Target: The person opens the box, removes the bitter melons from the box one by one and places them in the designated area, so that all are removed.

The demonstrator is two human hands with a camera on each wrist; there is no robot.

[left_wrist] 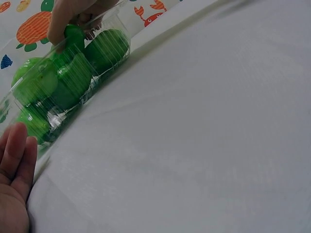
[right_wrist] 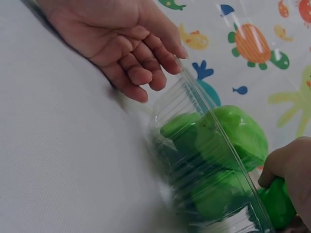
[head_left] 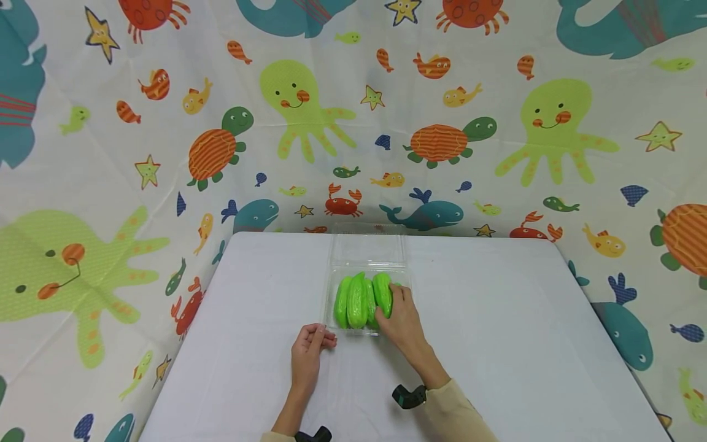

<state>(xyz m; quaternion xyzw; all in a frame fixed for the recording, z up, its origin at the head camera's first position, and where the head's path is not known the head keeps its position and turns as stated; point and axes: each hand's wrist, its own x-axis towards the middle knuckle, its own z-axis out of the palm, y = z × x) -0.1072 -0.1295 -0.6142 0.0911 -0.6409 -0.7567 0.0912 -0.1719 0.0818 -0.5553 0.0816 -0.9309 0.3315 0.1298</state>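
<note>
I start from the white table, which fills the lower half of the head view under a sea-creature backdrop, and take the clear plastic clamshell tray near the table's middle as my landmark. Its lid lies open on the far side, and the tub on the near side holds a row of green cucumber-like vegetables packed side by side. The step in hand, as I judge it, is seating the rightmost green vegetable into the tray. To do that well I would keep the thin tray from sliding or buckling, lower the piece parallel to its neighbours, and ease off only once it sits below the rim. My right hand reaches in from the tray's near right corner, wrist angled toward the tray, fingers and thumb curled round that rightmost vegetable, grasping it. My left hand rests on the table at the tray's near left corner, palm down, fingers loosely bent with the tips touching the tray's edge; it clasps nothing, only steadies the wall.
</note>
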